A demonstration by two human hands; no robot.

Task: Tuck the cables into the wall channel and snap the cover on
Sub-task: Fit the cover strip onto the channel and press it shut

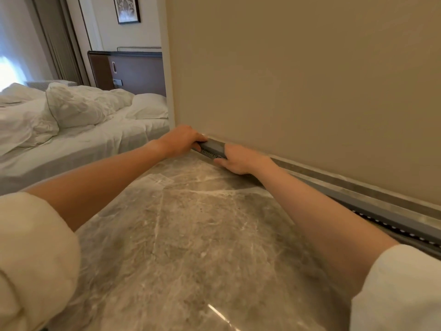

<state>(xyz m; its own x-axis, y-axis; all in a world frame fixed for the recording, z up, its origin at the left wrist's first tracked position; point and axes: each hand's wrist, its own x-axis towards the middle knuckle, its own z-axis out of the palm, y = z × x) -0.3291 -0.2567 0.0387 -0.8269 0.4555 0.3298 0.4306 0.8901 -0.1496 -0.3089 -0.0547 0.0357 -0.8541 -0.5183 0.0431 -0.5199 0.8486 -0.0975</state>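
Marble desk (pixel 191 235) runs up to the beige wall (pixel 298 80); along its back edge lies the grey wall channel (pixel 372 206). Left hand (pixel 182 139) and right hand (pixel 238 158) both grip the cover (pixel 213 147) at the far corner.

- A hotel-style bedroom.
- An unmade bed with rumpled white sheets and duvet (pixel 71 120) and a white pillow (pixel 149 106) stands on the left.
- A dark brown padded headboard with wall switches (pixel 133 70) sits behind it.
- A framed picture (pixel 126 9) hangs above.
- Polished grey-brown marble surface (pixel 191 223) meets a plain beige wall (pixel 298 80).
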